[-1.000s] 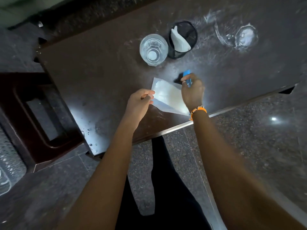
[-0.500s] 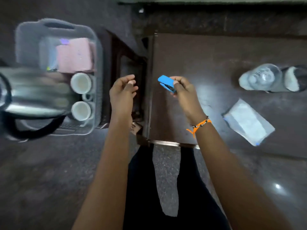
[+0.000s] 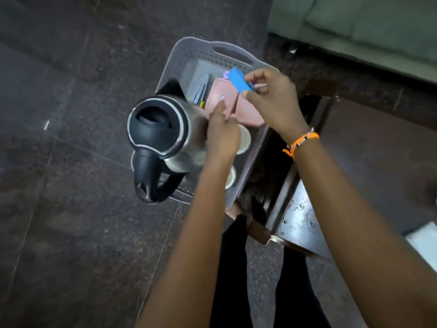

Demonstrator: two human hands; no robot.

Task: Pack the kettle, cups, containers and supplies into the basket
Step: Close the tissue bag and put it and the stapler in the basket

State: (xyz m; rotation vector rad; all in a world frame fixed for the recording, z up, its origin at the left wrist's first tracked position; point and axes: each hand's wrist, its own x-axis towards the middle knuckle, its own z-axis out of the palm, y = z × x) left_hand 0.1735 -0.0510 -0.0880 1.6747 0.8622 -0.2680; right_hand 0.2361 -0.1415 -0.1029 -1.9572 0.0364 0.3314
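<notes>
A grey perforated basket (image 3: 189, 49) stands on a dark stool. In it are a steel kettle (image 3: 163, 131) with a black lid, pink containers (image 3: 221, 97), white cups (image 3: 244, 140) and some sachets (image 3: 199, 89). My right hand (image 3: 272, 100) hovers over the basket's far right part, fingers pinched on a small blue clip (image 3: 240, 79). My left hand (image 3: 222, 133) is low over the cups beside the kettle, fingers pointing at the pink containers; I see nothing in it.
A dark table (image 3: 369, 147) lies to the right, with a white packet (image 3: 423, 240) at the frame's right edge. The stool's frame (image 3: 279, 185) sits between basket and table. Dark tiled floor (image 3: 71, 185) spreads left. A green sofa (image 3: 366, 22) is at the top right.
My view swung left from the table to the basket. My right hand carried the blue clip from the table to above the basket. My left hand let go of the white packet and moved over the cups.
</notes>
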